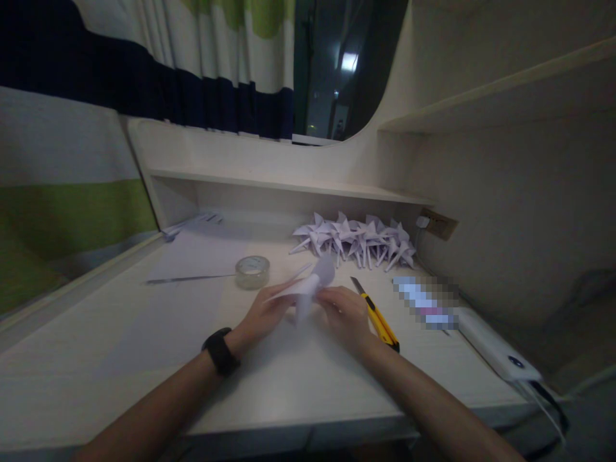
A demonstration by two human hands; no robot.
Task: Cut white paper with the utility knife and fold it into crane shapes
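At the far left, a cloth curtain (206, 70) with white, green and dark blue bands hangs in soft folds. By the far left corner of your pale, smooth-topped table (269, 404) lie flat white paper sheets (202, 247), overlapping, with straight edges. Right of them, left of the table's middle, a round, clear roll of tape (253, 272) lies flat, its wide ring glossy.

Your left hand (264, 314), a black watch (221, 351) on its wrist, closes on the paper pinwheel (308, 287), which you hold up over the middle of the table; its thin, curved, pointed vanes are blurred. Your right hand (347, 314) grips the same paper from the other side, fingers bent inward, their tips partly hidden.

Beyond your hands, toward the far edge, white pinwheels (356, 237) crowd in a row, sharp-pointed, with slim rolled sticks. Just beside your right hand, a yellow and black cutter (378, 317) lies aslant, its flat blade out and pointing toward the far edge. Near the right edge sits a long white box (498, 346) with rounded corners, cables (543, 401) at its near end.
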